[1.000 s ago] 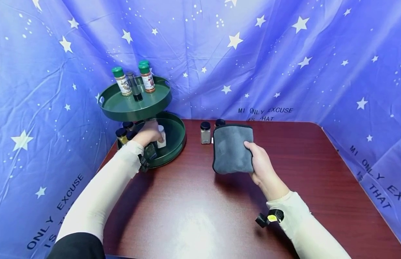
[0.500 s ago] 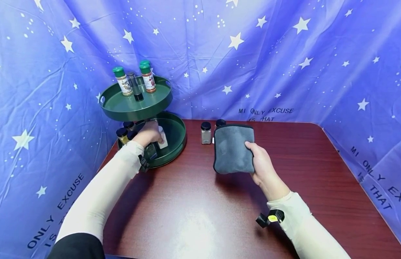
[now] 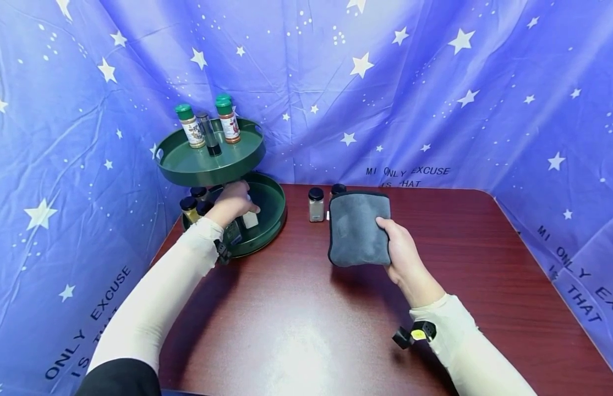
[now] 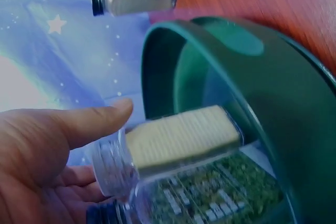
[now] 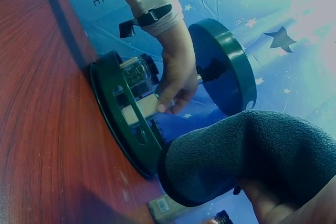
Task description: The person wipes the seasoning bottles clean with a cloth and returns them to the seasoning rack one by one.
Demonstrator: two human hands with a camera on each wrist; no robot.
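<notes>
On the lower tier (image 3: 274, 220) of a green two-tier rack stands a spice jar (image 4: 184, 135) with pale contents and a clear top. My left hand (image 3: 233, 202) is around its top; in the left wrist view the straight thumb (image 4: 100, 121) is lifted off the jar and the other fingers lie relaxed behind the neck. Right beside it is a jar of green herbs (image 4: 220, 192) with a dark cap. My right hand (image 3: 403, 250) grips a folded grey cloth (image 3: 360, 230) with dark edging above the table, thumb on the front face.
Green-capped spice bottles (image 3: 229, 124) and a slim dark-based bottle (image 3: 209, 135) stand on the upper tier (image 3: 212, 175). A yellow-filled jar (image 3: 189, 210) is at the lower tier's left. Behind the cloth are two black-capped jars (image 3: 316, 206) on the table (image 3: 460, 264). Starry curtains surround the table.
My left hand's thumb has swung away from the pale jar, and its fingers have loosened around the top. The right hand keeps holding the cloth in nearly the same place.
</notes>
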